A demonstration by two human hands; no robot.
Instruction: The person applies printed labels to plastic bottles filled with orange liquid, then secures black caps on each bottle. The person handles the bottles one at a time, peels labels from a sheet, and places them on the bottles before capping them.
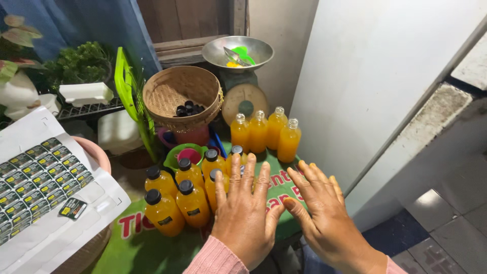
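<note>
Both hands are spread flat, palms down, over the green printed mat that covers the bench, and neither holds anything. The left hand has its fingers splayed wide, their tips touching or just short of the cluster of small clear plastic bottles of orange liquid with black caps; I cannot tell whether a bottle is pressed under the palm. The right hand lies just beside it, fingers wide and slightly curled, over bare mat toward the bench's right edge.

The capped bottles stand grouped near the middle of the mat. Behind them, toward the far edge, four bottles of the same orange liquid stand uncapped in a close row. Further back, a round woven basket holds loose black caps, and a metal weighing scale with a steel bowl stands next to it. At the left edge lies a white sheet of small dark printed stickers, partly peeled.

By the look of it, this is a sorting or gathering step among the filled bottles: capped ones bunched near the hands, some already bearing a dark label. Shifting them would call for closing the fingers gently round the group without tipping the open bottles behind.
</note>
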